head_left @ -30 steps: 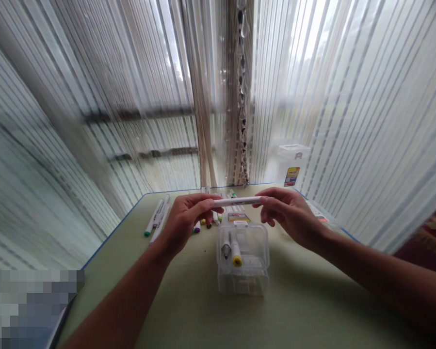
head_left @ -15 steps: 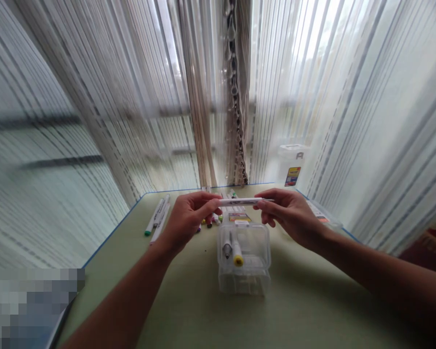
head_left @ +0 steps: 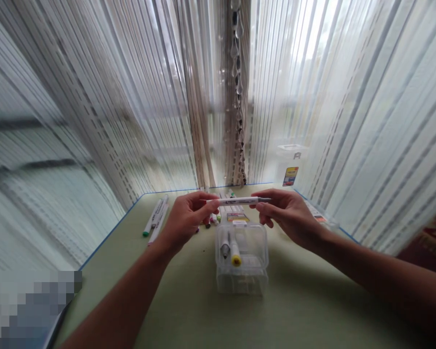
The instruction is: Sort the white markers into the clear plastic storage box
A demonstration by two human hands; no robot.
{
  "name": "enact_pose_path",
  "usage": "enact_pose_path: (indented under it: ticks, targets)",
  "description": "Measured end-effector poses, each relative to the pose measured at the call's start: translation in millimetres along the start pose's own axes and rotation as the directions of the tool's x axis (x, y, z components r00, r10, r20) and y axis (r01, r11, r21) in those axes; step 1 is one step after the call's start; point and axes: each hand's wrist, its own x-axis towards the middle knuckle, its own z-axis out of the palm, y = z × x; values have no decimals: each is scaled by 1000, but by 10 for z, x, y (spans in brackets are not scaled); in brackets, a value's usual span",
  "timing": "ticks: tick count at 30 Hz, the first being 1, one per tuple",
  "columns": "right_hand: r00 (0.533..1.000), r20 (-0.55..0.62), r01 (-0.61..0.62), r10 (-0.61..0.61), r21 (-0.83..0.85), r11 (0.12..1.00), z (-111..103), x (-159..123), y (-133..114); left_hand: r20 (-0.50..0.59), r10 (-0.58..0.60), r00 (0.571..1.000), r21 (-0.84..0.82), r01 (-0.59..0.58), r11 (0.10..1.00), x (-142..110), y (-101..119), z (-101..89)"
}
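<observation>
My left hand (head_left: 185, 218) pinches one end of a white marker (head_left: 239, 200) between thumb and fingers. At the other end, the thumb and fingers of my right hand (head_left: 292, 215) close round its narrow grey tip. The marker is level, above the far side of a clear plastic box (head_left: 241, 283). Inside the box lean a grey-ended marker (head_left: 225, 247) and a yellow-ended marker (head_left: 235, 254). Behind my hands lie several more white markers (head_left: 227, 209) with coloured ends, partly hidden by my fingers and the held marker.
Left of my left hand, a green-ended marker (head_left: 152, 219) and a few others lie on the pale green table (head_left: 188, 300). A clear lidded container (head_left: 289, 165) stands at the back right, near a flat clear case (head_left: 321, 215). String curtains (head_left: 159, 97) hang beyond the table's blue edge.
Both hands and the marker appear slightly further left, along with the box, as the view shifts a little. The grip on the marker looks the same.
</observation>
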Motion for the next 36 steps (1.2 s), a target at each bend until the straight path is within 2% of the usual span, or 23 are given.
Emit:
enact_pose_path:
  ticks: [10, 36]
  targets:
    - [997, -36, 71, -74, -72, 995, -17, 3, 7, -12, 5, 1000, 0, -6, 1000, 8, -24, -13]
    - [994, -31, 103, -107, -122, 987, 34, -26, -63, -22, 68, 997, -4, -68, 998, -2, -35, -26]
